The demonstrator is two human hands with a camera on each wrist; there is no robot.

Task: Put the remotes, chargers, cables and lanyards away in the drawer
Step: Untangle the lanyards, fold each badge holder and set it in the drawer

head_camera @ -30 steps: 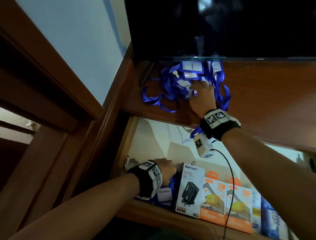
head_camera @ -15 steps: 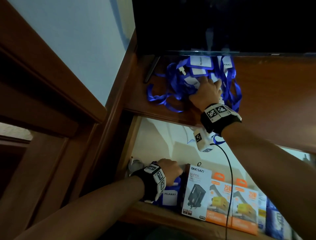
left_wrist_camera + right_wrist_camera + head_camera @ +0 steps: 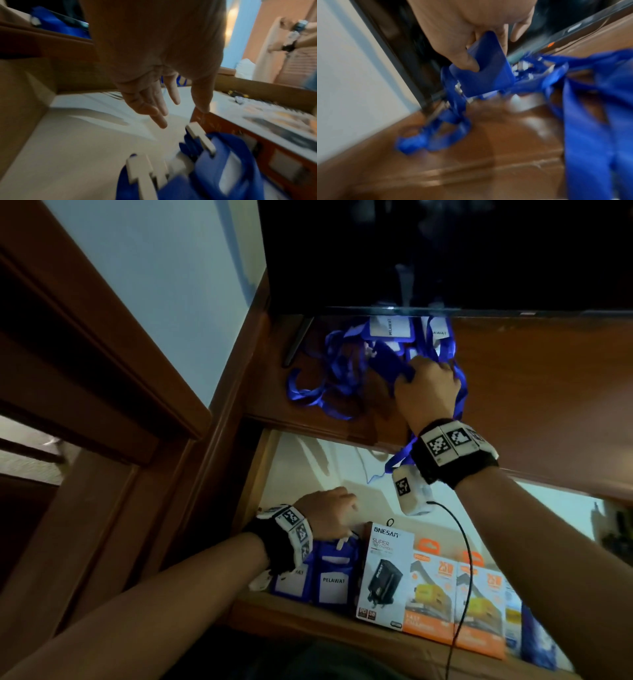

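Note:
A tangle of blue lanyards (image 3: 346, 371) with white "PELAWAT" badges lies on the wooden cabinet top (image 3: 541, 392) under the TV. My right hand (image 3: 426, 386) pinches a blue badge holder (image 3: 484, 65) from that pile between thumb and fingers, lifted off the wood, ribbons trailing. Below, the drawer (image 3: 274, 470) stands pulled out with a white floor. My left hand (image 3: 330, 513) hovers in its left front corner, fingers straight and empty (image 3: 161, 108), just above blue badge holders (image 3: 330, 577) with white clips (image 3: 200, 138) lying there.
Boxed chargers stand in a row along the drawer's front: a white ONESAM box (image 3: 385, 573) and orange boxes (image 3: 455, 604). A black cable (image 3: 460, 577) hangs from my right wrist camera across them. The dark TV (image 3: 445, 251) and its stand leg (image 3: 298, 340) crowd the cabinet top.
My left hand let go of the badge holders in the drawer and lifted with straight fingers. My right hand closed on a badge holder and raised it from the pile.

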